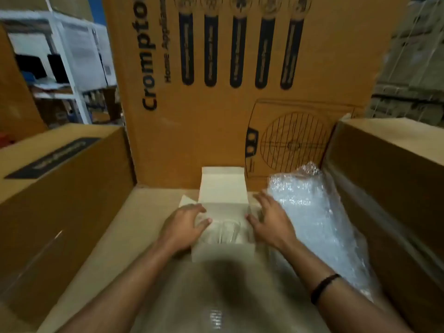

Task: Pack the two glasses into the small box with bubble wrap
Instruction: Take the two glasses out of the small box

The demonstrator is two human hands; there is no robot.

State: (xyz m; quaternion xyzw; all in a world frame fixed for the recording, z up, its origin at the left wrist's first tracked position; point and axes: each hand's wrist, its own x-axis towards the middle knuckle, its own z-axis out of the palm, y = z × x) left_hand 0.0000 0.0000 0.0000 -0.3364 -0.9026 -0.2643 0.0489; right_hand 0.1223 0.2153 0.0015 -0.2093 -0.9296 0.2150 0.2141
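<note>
A small pale cardboard box (223,252) lies open on the work surface in front of me, its lid flap (222,186) standing up at the back. Inside it I can make out clear glass (229,233), blurred; I cannot tell whether one or two glasses are there. My left hand (186,227) rests on the box's left side, thumb over the opening. My right hand (270,218) lies spread against the box's right side flap. A long roll of bubble wrap (312,219) lies just right of my right hand.
A tall printed carton (228,97) stands upright right behind the small box. Large brown cartons flank the surface on the left (60,188) and right (394,169). Clear plastic film (216,308) covers the near surface. Shelving (67,68) is visible far left.
</note>
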